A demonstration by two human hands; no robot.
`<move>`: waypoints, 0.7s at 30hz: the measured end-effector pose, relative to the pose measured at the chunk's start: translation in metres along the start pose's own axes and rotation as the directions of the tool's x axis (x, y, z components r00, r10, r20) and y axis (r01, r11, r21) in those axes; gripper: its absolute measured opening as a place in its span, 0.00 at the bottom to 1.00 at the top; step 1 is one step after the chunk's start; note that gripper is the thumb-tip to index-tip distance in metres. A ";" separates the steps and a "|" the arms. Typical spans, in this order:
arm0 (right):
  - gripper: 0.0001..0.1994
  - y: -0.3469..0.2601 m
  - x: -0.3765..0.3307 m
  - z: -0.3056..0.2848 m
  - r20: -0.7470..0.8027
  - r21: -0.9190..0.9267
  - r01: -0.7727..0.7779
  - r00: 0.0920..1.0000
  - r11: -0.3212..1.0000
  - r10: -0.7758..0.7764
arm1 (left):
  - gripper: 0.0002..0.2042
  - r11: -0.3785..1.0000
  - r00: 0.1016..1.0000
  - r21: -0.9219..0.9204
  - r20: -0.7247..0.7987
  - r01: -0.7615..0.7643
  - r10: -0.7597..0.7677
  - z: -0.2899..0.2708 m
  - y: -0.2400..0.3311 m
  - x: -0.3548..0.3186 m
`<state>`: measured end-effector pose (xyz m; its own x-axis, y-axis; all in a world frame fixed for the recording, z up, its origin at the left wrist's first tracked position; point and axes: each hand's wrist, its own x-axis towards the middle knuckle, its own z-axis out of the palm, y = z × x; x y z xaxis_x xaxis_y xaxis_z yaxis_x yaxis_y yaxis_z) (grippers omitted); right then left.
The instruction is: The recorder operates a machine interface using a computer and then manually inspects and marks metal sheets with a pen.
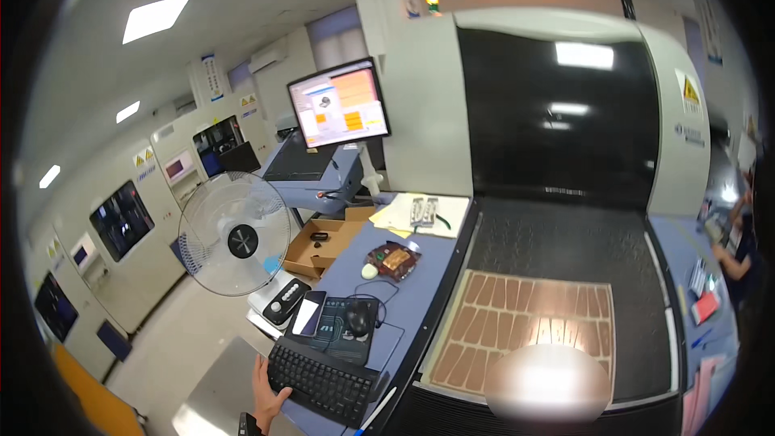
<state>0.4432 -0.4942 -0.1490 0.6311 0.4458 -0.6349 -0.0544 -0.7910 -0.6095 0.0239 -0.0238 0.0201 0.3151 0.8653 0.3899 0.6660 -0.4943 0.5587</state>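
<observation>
My left hand (266, 394) rests at the left end of a black keyboard (321, 379), on the blue tabletop. Its thumb lies over the front left corner of the keys and the fingers stretch up along the side, apart from the thumb. Nothing shows in its grasp. A dark band circles the wrist. My right hand is out of view. Behind the keyboard, a phone (309, 315) with a pale screen and a black mouse (358, 319) lie on a dark mouse pad (343, 354). A blue-and-white pen (378, 410) is beside the keyboard's right end.
On my right, a copper-coloured panel (517, 283) with wedge shapes lies on a large machine's black bed (557, 246); a bright blurred oval covers part of it. A fan (242, 241), open cardboard box (327, 244) and monitor (339, 103) stand left and behind. Another person (736, 262) is far right.
</observation>
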 end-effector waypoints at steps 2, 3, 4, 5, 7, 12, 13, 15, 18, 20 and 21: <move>0.26 0.002 0.005 -0.004 -0.009 -0.007 0.016 1.000 1.000 -0.016 | 0.50 0.999 1.000 0.040 0.006 -0.011 0.011 -0.004 0.003 -0.006; 0.26 0.004 0.004 0.001 -0.005 -0.003 0.018 1.000 1.000 -0.018 | 0.49 0.999 1.000 0.053 -0.003 -0.012 0.012 -0.003 0.004 -0.010; 0.26 -0.002 0.010 0.006 -0.010 0.004 0.020 1.000 1.000 -0.020 | 0.49 0.998 1.000 0.067 0.014 -0.015 0.014 -0.001 0.013 -0.006; 0.26 0.000 0.007 0.006 -0.019 0.000 0.007 1.000 1.000 -0.007 | 0.48 0.998 1.000 0.060 0.023 -0.002 0.000 0.000 0.021 -0.004; 0.26 0.001 0.001 0.010 -0.026 -0.005 -0.020 0.999 1.000 0.020 | 0.48 0.998 0.999 0.067 0.043 0.015 -0.018 0.000 0.020 -0.004; 0.26 0.015 -0.023 0.039 -0.104 -0.006 -0.055 0.993 0.998 0.054 | 0.45 0.995 1.000 0.101 0.023 -0.004 0.002 0.001 0.012 -0.003; 0.26 0.021 -0.028 0.048 -0.120 -0.006 -0.068 0.990 0.998 0.067 | 0.45 0.996 0.999 0.082 0.040 -0.022 0.019 0.006 0.015 0.004; 0.26 0.045 -0.047 0.076 -0.132 -0.010 -0.075 0.989 0.997 0.073 | 0.42 0.994 0.997 0.072 0.017 -0.077 0.076 0.007 0.005 0.006; 0.26 0.073 -0.065 0.118 -0.141 -0.056 -0.014 0.990 0.998 0.006 | 0.37 0.993 0.996 0.085 -0.025 -0.086 0.088 -0.002 -0.027 0.007; 0.26 0.091 -0.073 0.141 -0.171 -0.070 -0.017 0.985 0.997 0.005 | 0.35 0.986 0.985 -0.006 -0.046 -0.165 0.165 0.019 -0.052 0.022; 0.26 0.100 -0.070 0.158 -0.157 -0.092 0.006 0.987 0.996 -0.021 | 0.32 0.990 0.987 -0.019 -0.084 -0.137 0.135 0.010 -0.070 0.024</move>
<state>0.2719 -0.5385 -0.2407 0.7456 0.3909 -0.5397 0.0214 -0.8235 -0.5669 -0.0084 0.0319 -0.0169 0.3442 0.7807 0.5215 0.6037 -0.6094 0.5139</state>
